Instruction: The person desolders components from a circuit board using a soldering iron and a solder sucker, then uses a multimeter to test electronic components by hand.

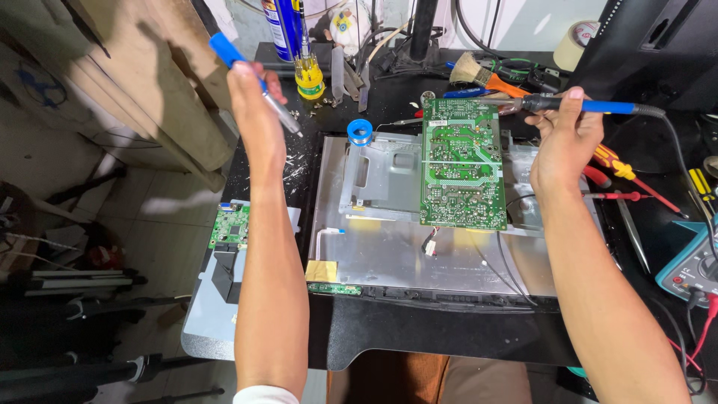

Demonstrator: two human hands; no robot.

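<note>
My left hand (254, 105) is raised over the left side of the bench and grips a blue-and-silver suction tool (258, 82), tip pointing down to the right. My right hand (565, 138) holds a blue-handled soldering iron (591, 106); its tip rests near the top right corner of a green circuit board (462, 163). That board lies solder side up on the metal back plate (389, 247) of an opened flat monitor. A blue spool of solder (360, 132) stands on the plate's top left corner.
A smaller green board (229, 224) lies on a grey panel at the left edge. Screwdrivers (621, 168) and a teal multimeter (692, 269) sit at the right. Behind are a brush (479, 73), a spray can (288, 30), a tape roll (574, 43) and a dark monitor (658, 45).
</note>
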